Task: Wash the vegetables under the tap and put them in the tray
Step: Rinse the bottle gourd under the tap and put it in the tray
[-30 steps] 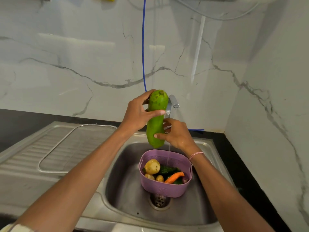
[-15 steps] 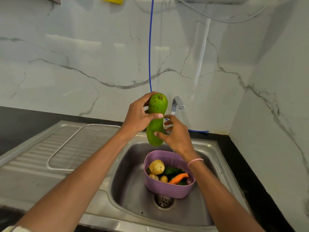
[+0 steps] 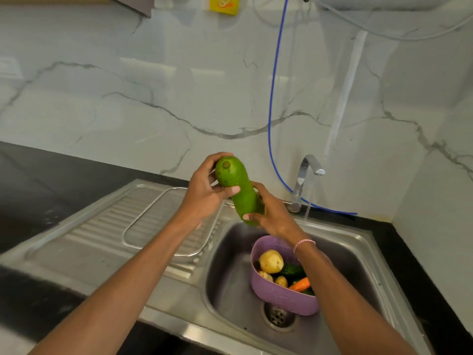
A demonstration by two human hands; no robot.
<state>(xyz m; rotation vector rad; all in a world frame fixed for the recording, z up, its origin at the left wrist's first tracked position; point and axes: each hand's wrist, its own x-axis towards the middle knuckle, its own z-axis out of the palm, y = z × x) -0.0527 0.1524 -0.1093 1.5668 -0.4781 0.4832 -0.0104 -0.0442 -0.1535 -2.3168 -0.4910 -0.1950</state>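
We hold the green gourd (image 3: 238,185) in the air w/ both hands, above the back left corner of the sink bowl (image 3: 230,278), just where the bowl meets the drainboard (image 3: 97,242). The gourd is tilted, stem end up and to the left, lower end down to the right.

L hand (image 3: 204,193) is clamped round the upper part: fingers curl behind it, thumb lies across the front. R hand (image 3: 271,213) grips the lower end from the right side and below, fingertips curled under the tip. A pink-and-white bracelet (image 3: 303,243) sits on the R wrist.

The tap (image 3: 304,175) stands at the sink's back edge, well to the right of the gourd. Water runs from its spout in a thin stream (image 3: 308,201); the gourd is not in it.

A purple basket (image 3: 281,295) stands in the bowl by the drain (image 3: 277,316), near the front. It holds a big potato (image 3: 271,261), small potatoes (image 3: 281,280), a cucumber (image 3: 290,269) and a carrot (image 3: 300,284).

A clear tray (image 3: 158,226) lies on the drainboard, near the bowl's left edge. A blue hose (image 3: 271,98) hangs down the marble wall and passes behind the tap.
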